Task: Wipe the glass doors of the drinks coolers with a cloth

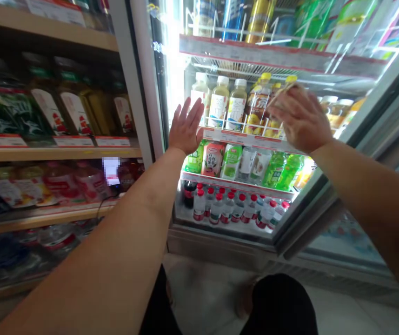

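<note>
**Cloth up at the cooler glass: a wiping stroke appears to be in hand**

You face a lit drinks cooler, both arms raised and reaching forward. Your right hand (304,116) holds a bunched, pale brown cloth (285,90), its fingers bent over it; motion blur hides the exact grip. The cloth is up at the glass pane (168,102), in front of the yellow-capped bottles (262,100) on the middle shelf. Your left hand (186,128) grasps nothing: it is spread flat, fingers pointing up, near the pane's left edge and in front of the leftmost white-capped bottle (200,90). It seems to rest on the glass as a brace, though this angle cannot prove contact.

Judging by the blur and the raised cloth, you are partway through a wiping pass on the upper-middle part of the pane. How much of the glass is done, you cannot tell from here.

The next move calls for even pressure with the cloth kept flat, so that bare fingertips leave no prints. Your left palm may mark the spot it covers, so that patch would merit a wipe of its own. Lower down, before the red-capped bottles (227,208), you would need to bend. Watch your right knuckles near the slanting metal door frame (325,193).
</note>
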Tool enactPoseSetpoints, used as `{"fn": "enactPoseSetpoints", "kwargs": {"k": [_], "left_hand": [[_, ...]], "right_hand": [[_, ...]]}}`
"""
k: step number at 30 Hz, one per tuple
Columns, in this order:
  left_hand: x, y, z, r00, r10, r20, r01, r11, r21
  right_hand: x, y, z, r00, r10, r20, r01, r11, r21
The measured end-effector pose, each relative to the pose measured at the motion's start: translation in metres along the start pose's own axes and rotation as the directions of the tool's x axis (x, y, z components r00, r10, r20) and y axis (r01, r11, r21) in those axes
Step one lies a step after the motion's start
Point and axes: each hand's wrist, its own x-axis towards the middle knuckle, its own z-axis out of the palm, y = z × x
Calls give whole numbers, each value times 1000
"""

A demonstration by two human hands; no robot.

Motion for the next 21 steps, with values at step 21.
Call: {"fn": "enactPoseSetpoints", "kwargs": {"k": [21], "left_hand": [[1, 10, -14, 997, -42, 68, 44, 999, -17]], "right_hand": [[0, 35, 1, 961, 243, -129, -261, 954, -146]]}}
